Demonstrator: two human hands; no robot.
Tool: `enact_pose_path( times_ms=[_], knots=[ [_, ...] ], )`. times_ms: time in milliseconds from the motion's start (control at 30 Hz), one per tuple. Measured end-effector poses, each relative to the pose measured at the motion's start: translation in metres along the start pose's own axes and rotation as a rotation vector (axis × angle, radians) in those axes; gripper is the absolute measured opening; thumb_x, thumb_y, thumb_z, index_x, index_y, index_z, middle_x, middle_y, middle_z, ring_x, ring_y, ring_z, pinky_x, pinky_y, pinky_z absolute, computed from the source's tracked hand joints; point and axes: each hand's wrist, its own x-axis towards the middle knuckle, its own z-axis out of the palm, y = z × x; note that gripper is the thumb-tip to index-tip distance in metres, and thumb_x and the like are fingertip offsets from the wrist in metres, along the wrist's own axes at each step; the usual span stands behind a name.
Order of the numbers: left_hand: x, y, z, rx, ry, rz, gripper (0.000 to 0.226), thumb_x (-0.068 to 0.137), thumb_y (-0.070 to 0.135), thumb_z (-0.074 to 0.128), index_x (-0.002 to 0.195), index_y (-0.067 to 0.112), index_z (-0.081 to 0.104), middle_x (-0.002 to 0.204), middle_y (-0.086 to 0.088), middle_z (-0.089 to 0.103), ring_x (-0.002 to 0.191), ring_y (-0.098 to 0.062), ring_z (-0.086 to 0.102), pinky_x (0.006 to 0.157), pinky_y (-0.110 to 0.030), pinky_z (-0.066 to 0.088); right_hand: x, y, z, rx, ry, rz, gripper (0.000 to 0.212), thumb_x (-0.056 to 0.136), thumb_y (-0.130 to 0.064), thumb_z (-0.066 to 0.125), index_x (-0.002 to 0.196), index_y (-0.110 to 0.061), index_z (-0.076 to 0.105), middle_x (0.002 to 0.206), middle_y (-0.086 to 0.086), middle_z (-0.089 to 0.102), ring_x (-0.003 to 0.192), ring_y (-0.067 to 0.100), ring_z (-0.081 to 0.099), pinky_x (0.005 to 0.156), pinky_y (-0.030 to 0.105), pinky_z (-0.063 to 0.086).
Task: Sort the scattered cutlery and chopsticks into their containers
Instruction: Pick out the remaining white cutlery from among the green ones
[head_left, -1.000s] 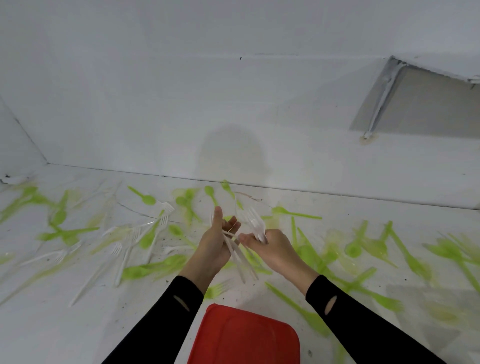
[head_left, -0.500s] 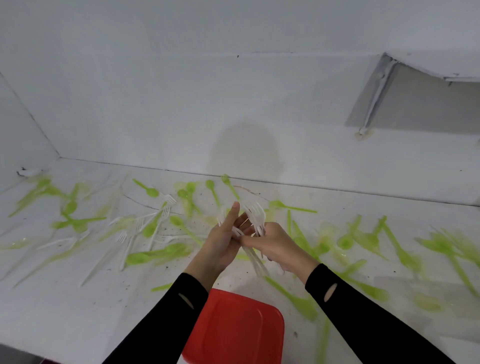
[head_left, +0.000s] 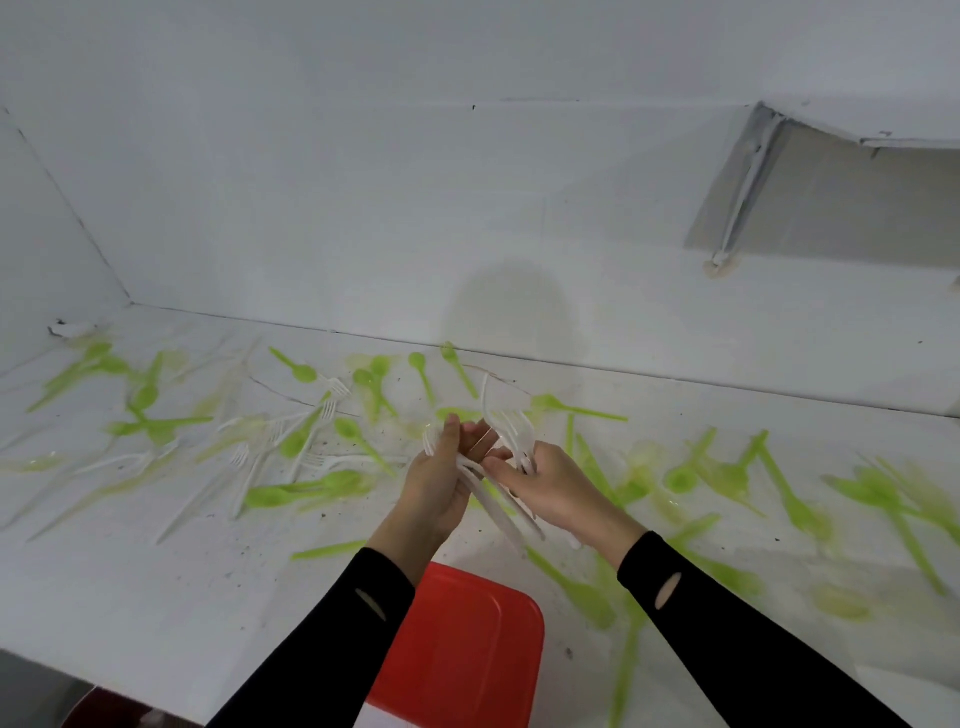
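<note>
A bundle of white plastic forks (head_left: 506, 423) is held up above the white table (head_left: 156, 582), tines pointing away. My right hand (head_left: 558, 491) grips the bundle at its handles. My left hand (head_left: 441, 480) cups the same forks from the left, thumb raised and fingers curled round the handles. The handle ends stick out below both hands. More white forks (head_left: 260, 457) lie scattered left of centre. Green spoons and forks (head_left: 311, 488) are strewn across the whole table. A red container (head_left: 467, 649) sits at the near edge, under my wrists.
A white wall rises right behind the table. The table's near edge (head_left: 104, 680) runs along the lower left. Green cutlery (head_left: 800, 509) lies thick on the right side. Dark specks dot the tabletop.
My hands have closed together and lifted slightly; the forks that were spread between them are now gathered into one bundle. The view has shifted, showing more of the table's left side.
</note>
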Motion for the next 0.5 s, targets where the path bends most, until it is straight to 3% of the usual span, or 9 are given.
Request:
enact_pose_path(
  times_ms=[67, 167, 333, 433, 500],
  knots=[
    [-0.003, 0.001, -0.003, -0.012, 0.086, 0.039, 0.03, 0.095, 0.029, 0.06, 0.089, -0.001, 0.06, 0.085, -0.015, 0.071, 0.076, -0.024, 0.073, 0.065, -0.031, 0.06, -0.003, 0.0, -0.001, 0.006, -0.015, 0.046, 0.023, 0.093, -0.041, 0.054, 0.108, -0.023, 0.058, 0.075, -0.008, 0.06, 0.069, 0.007, 0.06, 0.06, 0.024, 0.046],
    [-0.004, 0.005, -0.011, -0.016, 0.193, 0.095, 0.037, 0.084, 0.027, 0.072, 0.101, -0.004, 0.062, 0.086, -0.014, 0.072, 0.079, -0.022, 0.074, 0.065, -0.029, 0.06, -0.008, -0.003, -0.002, 0.005, -0.118, 0.058, 0.025, 0.101, -0.038, 0.044, 0.112, -0.015, 0.047, 0.077, -0.004, 0.059, 0.055, -0.001, 0.051, 0.049, 0.015, 0.038],
    [-0.01, 0.014, -0.024, 0.05, 0.154, 0.137, 0.043, 0.08, 0.038, 0.07, 0.1, 0.001, 0.065, 0.094, -0.007, 0.071, 0.082, -0.014, 0.07, 0.069, -0.02, 0.056, -0.005, -0.005, 0.007, -0.055, -0.153, -0.031, 0.037, 0.1, -0.039, 0.051, 0.083, -0.009, 0.063, 0.062, -0.001, 0.07, 0.049, 0.016, 0.041, 0.053, 0.028, 0.036],
    [-0.008, 0.02, -0.026, 0.083, 0.159, 0.128, 0.051, 0.072, 0.047, 0.07, 0.099, 0.005, 0.062, 0.079, 0.0, 0.059, 0.06, -0.007, 0.055, 0.054, -0.016, 0.047, -0.001, -0.01, 0.017, -0.13, -0.035, -0.072, 0.046, 0.099, -0.041, 0.052, 0.061, -0.016, 0.057, 0.047, -0.007, 0.06, 0.038, 0.006, 0.041, 0.047, 0.02, 0.037],
    [-0.004, 0.026, -0.03, 0.128, 0.142, 0.119, 0.046, 0.069, 0.046, 0.075, 0.089, 0.01, 0.057, 0.071, 0.001, 0.044, 0.053, -0.007, 0.043, 0.048, -0.018, 0.04, 0.003, -0.016, 0.027, -0.246, -0.027, -0.113, 0.046, 0.098, -0.043, 0.054, 0.059, -0.02, 0.056, 0.044, -0.01, 0.057, 0.04, 0.005, 0.049, 0.049, 0.017, 0.039]
  ],
)
